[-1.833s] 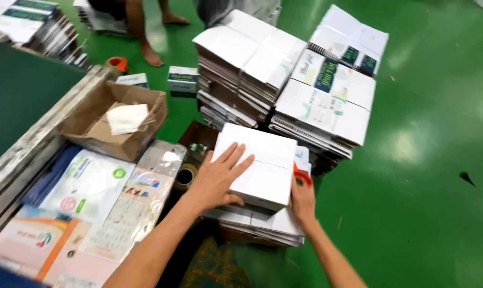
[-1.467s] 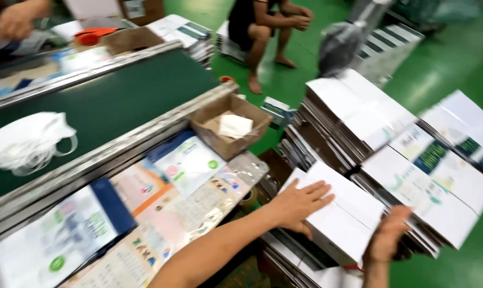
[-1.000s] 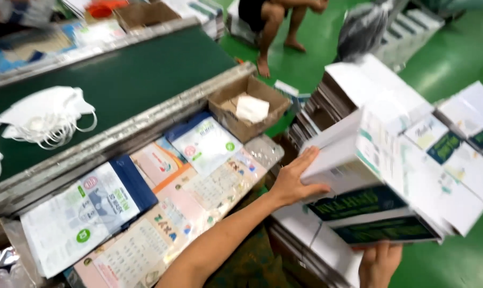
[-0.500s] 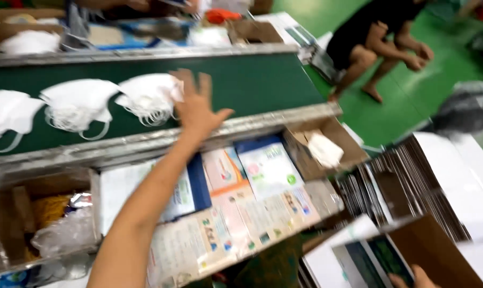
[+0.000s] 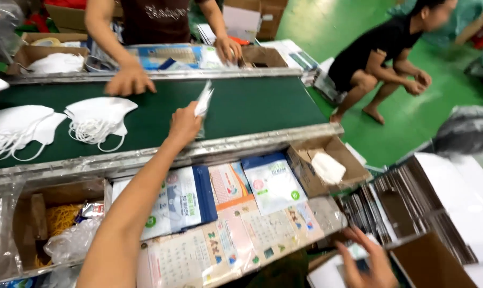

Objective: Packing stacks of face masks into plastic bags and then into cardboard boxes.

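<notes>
Head view, left hand pinching white mask upright over belt, right hand open on carton.

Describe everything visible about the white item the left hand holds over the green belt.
The white item is thin, flat and blurred, apparently a folded face mask or clear sleeve. It stands roughly upright, pinched at its lower end by the left hand above the green belt, touching nothing else. Details are too blurred to tell.
</notes>
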